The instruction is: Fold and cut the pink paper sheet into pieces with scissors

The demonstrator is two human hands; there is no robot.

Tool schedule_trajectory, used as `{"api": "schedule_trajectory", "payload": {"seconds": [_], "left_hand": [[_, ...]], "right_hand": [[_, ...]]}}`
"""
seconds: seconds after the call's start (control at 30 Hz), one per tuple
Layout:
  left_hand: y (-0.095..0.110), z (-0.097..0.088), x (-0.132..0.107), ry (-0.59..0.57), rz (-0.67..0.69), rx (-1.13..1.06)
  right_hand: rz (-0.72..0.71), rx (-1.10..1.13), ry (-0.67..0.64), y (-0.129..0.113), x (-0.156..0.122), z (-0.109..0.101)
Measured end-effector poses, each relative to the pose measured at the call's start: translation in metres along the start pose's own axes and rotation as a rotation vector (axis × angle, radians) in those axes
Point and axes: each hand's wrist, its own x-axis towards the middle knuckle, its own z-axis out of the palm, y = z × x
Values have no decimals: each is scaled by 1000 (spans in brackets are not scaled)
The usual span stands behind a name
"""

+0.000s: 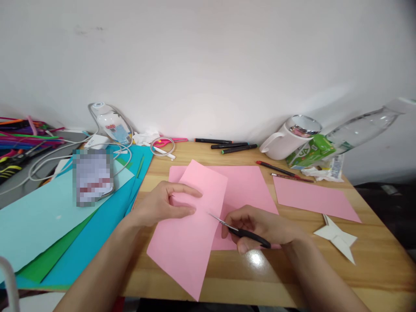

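My left hand (165,201) grips a sheet of pink paper (191,247) by its left side, thumb and forefinger lying over its face. The sheet is held tilted above the table. In my right hand (256,225) is a pair of scissors (248,237) with black handles. Their blades lie at the middle of the held sheet, coming in from its right edge; how much of the paper is cut I cannot tell. A larger pink sheet (250,186) lies flat on the table behind and beneath both hands.
At right lie a pink strip (316,199), a folded white paper star (338,236) and pens (277,169), near a white mug (281,138), green carton (308,151) and plastic bottle (364,128). Markers (234,146) sit at the back. Left are a phone (94,177), coloured paper (87,242) and a cable (32,169).
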Motion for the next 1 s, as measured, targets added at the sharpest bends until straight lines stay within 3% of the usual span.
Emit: {"api": "schedule_trajectory", "payload": {"seconds": [1.0], "left_hand": [[-2, 0, 1, -2, 23, -10]], "right_hand": [[-1, -30, 20, 1, 1, -1]]}}
